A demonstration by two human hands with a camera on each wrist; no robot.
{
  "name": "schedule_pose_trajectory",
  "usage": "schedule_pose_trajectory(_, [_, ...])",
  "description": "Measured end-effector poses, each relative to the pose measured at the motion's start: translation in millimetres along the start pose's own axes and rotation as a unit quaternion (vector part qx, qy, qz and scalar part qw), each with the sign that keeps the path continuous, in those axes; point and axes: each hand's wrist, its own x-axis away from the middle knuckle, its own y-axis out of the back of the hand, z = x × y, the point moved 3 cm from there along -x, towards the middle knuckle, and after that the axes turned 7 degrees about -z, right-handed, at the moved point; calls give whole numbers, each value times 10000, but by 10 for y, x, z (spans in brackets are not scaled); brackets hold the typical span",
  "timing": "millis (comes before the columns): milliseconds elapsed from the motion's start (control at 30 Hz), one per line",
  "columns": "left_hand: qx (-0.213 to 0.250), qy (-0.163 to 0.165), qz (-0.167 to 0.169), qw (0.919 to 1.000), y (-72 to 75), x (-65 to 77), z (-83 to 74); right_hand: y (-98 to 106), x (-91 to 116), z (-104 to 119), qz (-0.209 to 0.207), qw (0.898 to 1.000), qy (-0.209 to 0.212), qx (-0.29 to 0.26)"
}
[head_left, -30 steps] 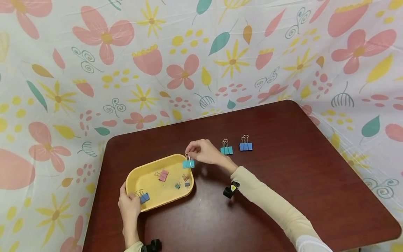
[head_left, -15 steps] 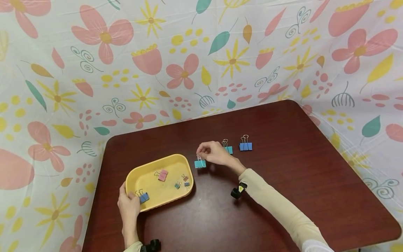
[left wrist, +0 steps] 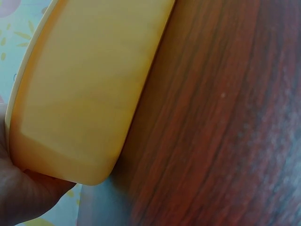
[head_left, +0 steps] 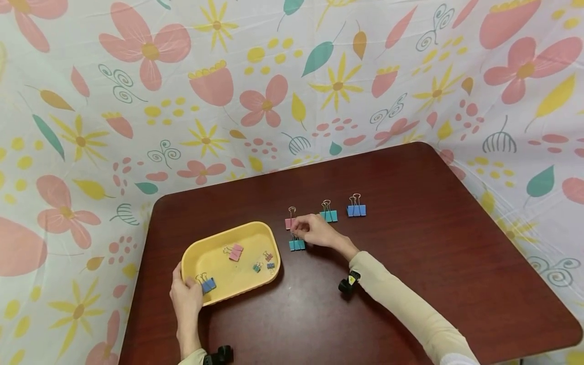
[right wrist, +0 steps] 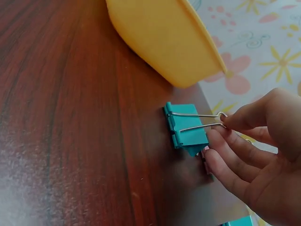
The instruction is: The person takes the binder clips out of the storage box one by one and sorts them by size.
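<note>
My right hand (head_left: 315,230) pinches the wire handles of a teal binder clip (head_left: 297,245) just right of the tray. In the right wrist view this binder clip (right wrist: 187,125) is at or just above the tabletop; contact is unclear. Behind it stands a pink binder clip (head_left: 289,223), partly hidden by my fingers. My left hand (head_left: 187,299) grips the left end of a yellow tray (head_left: 219,236), thumb over the rim. Inside lie a blue binder clip (head_left: 208,285), a pink binder clip (head_left: 235,252) and several tiny binder clips (head_left: 257,267) near the right end.
Farther right on the dark red-brown table (head_left: 410,203) stand another teal binder clip (head_left: 329,216) and a large blue binder clip (head_left: 356,210), handles up. A flowered cloth (head_left: 274,50) hangs behind the table's back edge.
My right hand has carried the teal binder clip from above the tray's right rim rightward, then lower and nearer. The pink binder clip behind it has come into view. My left hand stays on the tray.
</note>
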Motion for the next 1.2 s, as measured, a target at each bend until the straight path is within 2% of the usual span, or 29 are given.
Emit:
schedule_pose_trajectory(233, [25, 21, -11, 10000, -11, -12, 14, 19, 25, 13, -234, 9991, 326, 95])
schedule_pose_trajectory(367, [28, 17, -29, 10000, -7, -18, 24, 55, -26, 94, -591, 9961, 612, 237])
schedule_pose_trajectory(467, [82, -2, -33, 10000, -5, -16, 35, 72, -90, 183, -703, 9953, 652, 110])
schedule_pose_trajectory(667, [119, 30, -6, 9999, 1, -4, 53, 47, -244, 426, -620, 9949, 727, -321])
schedule_pose_trajectory(833, [134, 38, 15, 9999, 9, 6, 43, -26, -356, 597, -631, 9941, 861, -216])
schedule_pose_trajectory(1200, [157, -25, 46, 9999, 0, 2, 17, -306, -518, 927, -260, 9939, 1037, -262])
